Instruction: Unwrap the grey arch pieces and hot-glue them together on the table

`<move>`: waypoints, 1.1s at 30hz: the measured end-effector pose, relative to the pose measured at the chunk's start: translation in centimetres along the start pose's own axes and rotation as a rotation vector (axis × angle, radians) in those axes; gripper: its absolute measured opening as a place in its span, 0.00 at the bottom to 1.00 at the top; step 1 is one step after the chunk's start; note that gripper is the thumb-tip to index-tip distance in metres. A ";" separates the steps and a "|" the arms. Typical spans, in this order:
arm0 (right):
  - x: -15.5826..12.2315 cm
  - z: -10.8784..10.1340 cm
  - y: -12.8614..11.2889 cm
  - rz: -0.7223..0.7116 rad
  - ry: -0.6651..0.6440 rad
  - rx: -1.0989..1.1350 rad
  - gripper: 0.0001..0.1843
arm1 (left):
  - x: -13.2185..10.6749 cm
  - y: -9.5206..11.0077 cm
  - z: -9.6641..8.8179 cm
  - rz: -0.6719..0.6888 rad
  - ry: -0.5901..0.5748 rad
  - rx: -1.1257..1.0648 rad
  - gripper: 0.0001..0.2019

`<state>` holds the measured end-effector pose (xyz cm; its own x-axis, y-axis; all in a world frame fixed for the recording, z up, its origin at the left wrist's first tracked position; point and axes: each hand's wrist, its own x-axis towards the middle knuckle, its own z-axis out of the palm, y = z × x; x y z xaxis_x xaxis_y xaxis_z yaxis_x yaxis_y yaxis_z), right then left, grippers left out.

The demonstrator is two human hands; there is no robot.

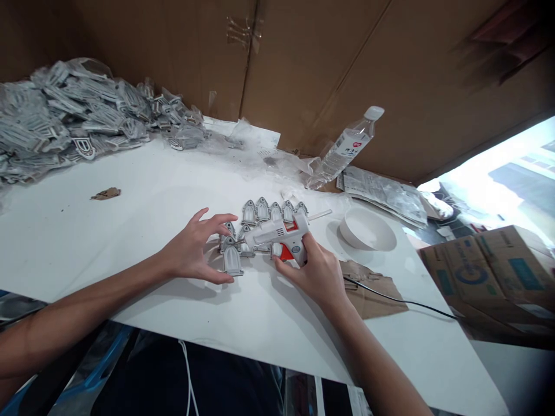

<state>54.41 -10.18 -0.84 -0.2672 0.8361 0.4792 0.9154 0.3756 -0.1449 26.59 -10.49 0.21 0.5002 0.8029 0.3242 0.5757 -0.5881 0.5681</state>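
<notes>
One hand [313, 275] gripping glue gun [281, 232], other [195, 249] near pieces [233, 260]

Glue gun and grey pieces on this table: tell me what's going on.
A person grips a white and red hot glue gun in their right hand, its nozzle over a cluster of grey arched pieces on a white table. Their left hand is spread beside the pieces, fingers curving around them. A heap of similar pieces lies farther left.

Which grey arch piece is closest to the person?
The lowest arch piece, below the glue gun, beside the left hand; the others lie farther away.
</notes>
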 end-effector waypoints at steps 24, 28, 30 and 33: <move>0.1 -0.1 -0.1 -0.014 0.016 0.012 0.17 | 0.0 -0.2 0.0 0.029 -0.011 0.030 0.47; 0.1 0.0 0.0 -0.018 0.020 0.016 0.17 | -0.1 -0.3 0.1 0.040 -0.013 0.041 0.46; 0.1 0.0 0.0 -0.022 0.023 0.018 0.17 | -0.1 -0.4 0.2 0.057 -0.008 0.043 0.46; 0.1 -0.1 -0.1 -0.019 0.028 0.020 0.17 | -0.1 -0.5 0.1 0.069 -0.002 0.041 0.46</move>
<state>54.36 -10.16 -0.72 -0.2758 0.8171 0.5063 0.9038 0.3998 -0.1528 26.38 -10.29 -0.20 0.5407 0.7602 0.3603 0.5658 -0.6456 0.5129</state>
